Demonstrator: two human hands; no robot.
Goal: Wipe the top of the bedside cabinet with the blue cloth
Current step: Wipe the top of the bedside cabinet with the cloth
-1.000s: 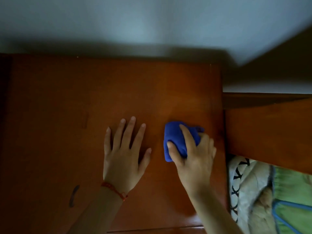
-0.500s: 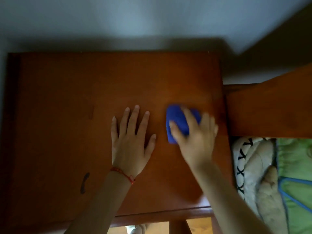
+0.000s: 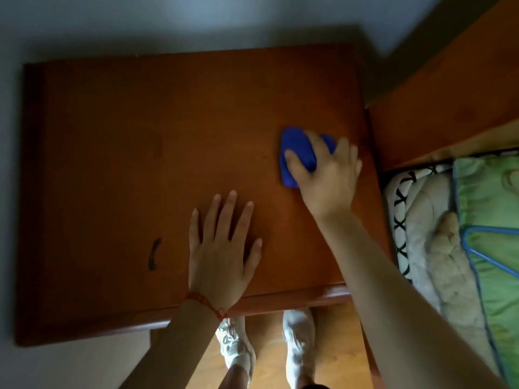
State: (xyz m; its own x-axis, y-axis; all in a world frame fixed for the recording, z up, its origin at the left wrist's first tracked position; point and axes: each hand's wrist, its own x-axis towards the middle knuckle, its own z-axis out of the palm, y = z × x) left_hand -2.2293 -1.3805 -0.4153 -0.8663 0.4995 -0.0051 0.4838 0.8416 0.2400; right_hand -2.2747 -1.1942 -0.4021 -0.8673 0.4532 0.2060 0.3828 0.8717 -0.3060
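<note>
The bedside cabinet's reddish-brown wooden top (image 3: pixel 134 153) fills the middle of the view. A bunched blue cloth (image 3: pixel 296 147) lies on its right part, near the right edge. My right hand (image 3: pixel 328 178) presses down on the cloth, thumb on its near left side and fingers curled over its top, gripping it. My left hand (image 3: pixel 222 248) rests flat on the wood near the front edge, fingers spread, holding nothing. It lies left of the cloth, nearer to me, and apart from it.
A dark curved mark (image 3: pixel 154 254) sits on the top, left of my left hand. A wooden headboard (image 3: pixel 449 91) adjoins the cabinet's right side, with patterned bedding (image 3: pixel 415 220), a green pillow (image 3: pixel 494 197) and a blue hanger (image 3: pixel 477 248). My white shoes (image 3: pixel 236 341) stand below the front edge.
My right hand has pushed the blue cloth away from me, past my left fingertips. The left hand stays flat on the top. The view has drawn back, showing the front edge and floor.
</note>
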